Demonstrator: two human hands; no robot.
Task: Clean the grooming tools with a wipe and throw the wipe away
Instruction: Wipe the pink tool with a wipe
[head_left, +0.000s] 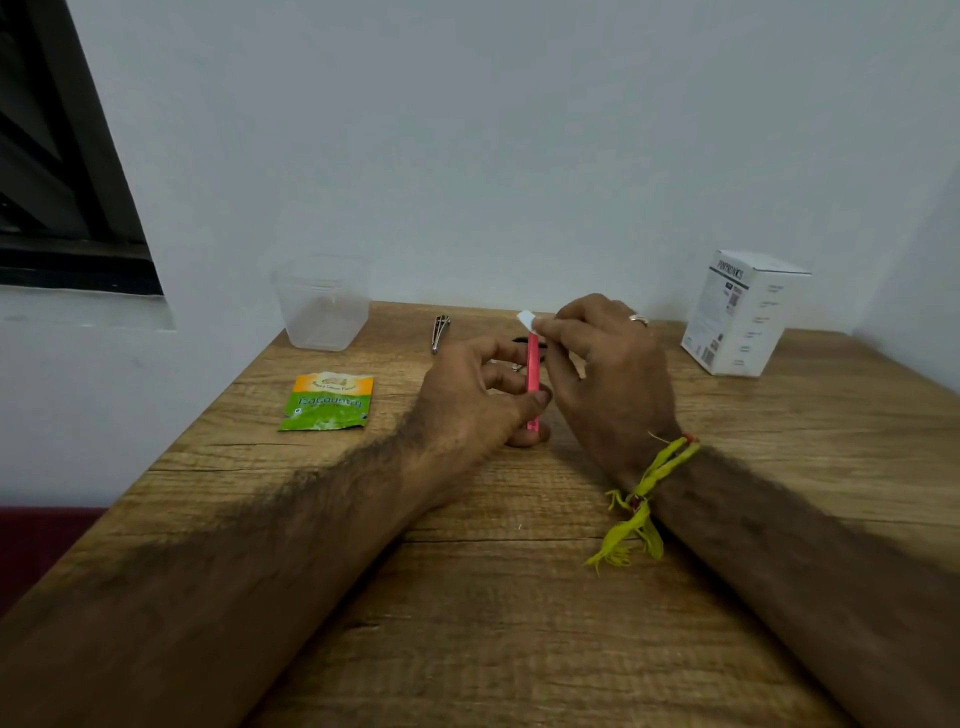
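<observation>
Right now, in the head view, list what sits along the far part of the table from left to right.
Clear plastic container → green wipe sachet → metal nail clipper → left hand holding the pink tool → right hand pinching the white wipe → white carton.

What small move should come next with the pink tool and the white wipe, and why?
Probably slide the small white wipe down the slim pink tool. The right hand pinches the wipe at the tool's top end, while the left hand grips its lower part.
</observation>
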